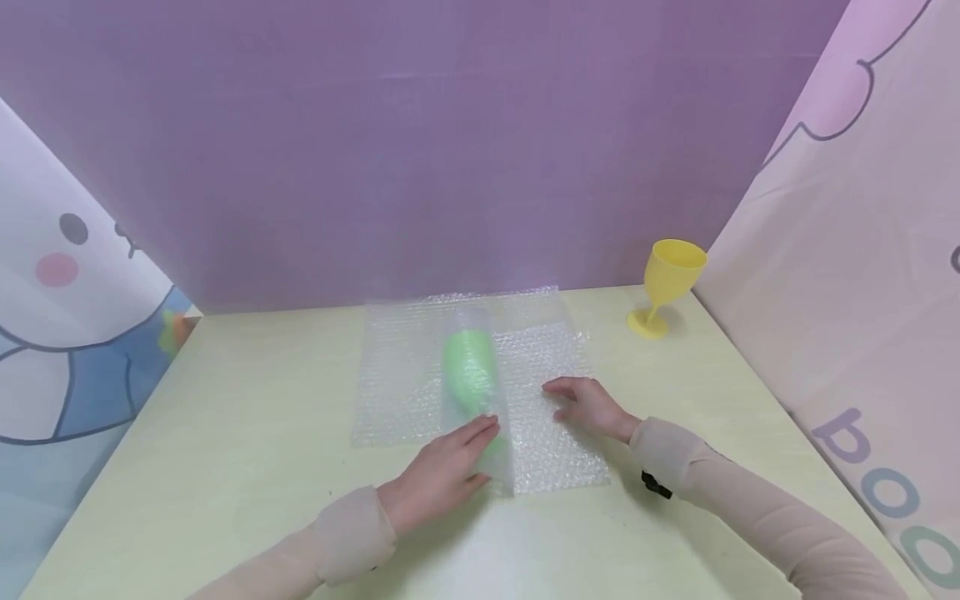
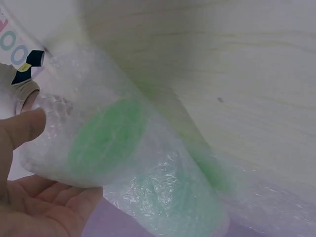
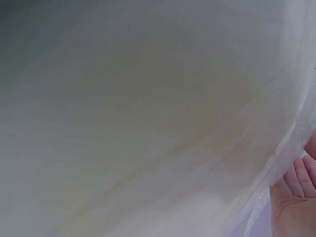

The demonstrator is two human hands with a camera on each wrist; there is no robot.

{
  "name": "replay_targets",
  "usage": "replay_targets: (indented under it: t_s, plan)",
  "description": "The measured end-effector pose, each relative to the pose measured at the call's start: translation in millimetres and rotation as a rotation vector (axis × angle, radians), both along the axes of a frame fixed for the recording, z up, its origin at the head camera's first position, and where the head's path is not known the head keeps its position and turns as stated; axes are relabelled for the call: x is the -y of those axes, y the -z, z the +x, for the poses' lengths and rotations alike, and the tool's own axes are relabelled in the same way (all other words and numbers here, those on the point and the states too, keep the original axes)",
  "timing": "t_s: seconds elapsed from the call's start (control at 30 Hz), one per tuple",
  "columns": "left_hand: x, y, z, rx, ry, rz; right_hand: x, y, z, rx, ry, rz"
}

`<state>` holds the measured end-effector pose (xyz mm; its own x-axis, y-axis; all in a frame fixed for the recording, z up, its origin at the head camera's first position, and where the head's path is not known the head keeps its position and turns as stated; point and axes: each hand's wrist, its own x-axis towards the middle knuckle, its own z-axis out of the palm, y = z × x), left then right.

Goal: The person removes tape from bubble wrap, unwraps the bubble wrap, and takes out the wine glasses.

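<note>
A green goblet (image 1: 470, 367) lies on its side under a layer of clear bubble wrap (image 1: 551, 375) spread on the table. My left hand (image 1: 442, 471) rests on the wrapped goblet near its foot end, fingers extended. In the left wrist view, the round green foot (image 2: 108, 136) shows through the wrap, between thumb and fingers. My right hand (image 1: 592, 406) is over the flat part of the wrap to the right of the goblet, fingers loosely bent with nothing between them. In the right wrist view, this hand (image 3: 296, 202) shows only partly, beside the wrap's edge.
A yellow goblet (image 1: 671, 271) stands upright at the back right of the pale table (image 1: 247, 433). A purple backdrop (image 1: 450, 150) rises behind, and printed cloth panels (image 1: 862, 275) flank both sides.
</note>
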<state>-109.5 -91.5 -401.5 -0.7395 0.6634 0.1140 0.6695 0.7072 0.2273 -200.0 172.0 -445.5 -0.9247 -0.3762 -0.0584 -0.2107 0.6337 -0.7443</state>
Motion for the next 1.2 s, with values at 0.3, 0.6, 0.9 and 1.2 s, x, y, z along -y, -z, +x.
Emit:
replay_targets:
  t_s: [0.3,0.6,0.9,1.2]
  plan:
    - [26.6,9.5,6.7,0.05,-0.087,0.142,-1,0.6,-0.2,-0.038,-0.033,0.033]
    - [47.4,10.2,11.7,0.115,-0.157,0.265,-1,-1.4,0.2,-0.054,-0.064,0.031]
    - [64.4,19.8,12.4,0.129,-0.162,0.338,-1,-2.8,-0.6,-0.084,-0.087,0.07]
    - [79.9,25.2,15.7,0.109,-0.182,0.339,0,-4.0,-0.5,-0.101,-0.102,0.102]
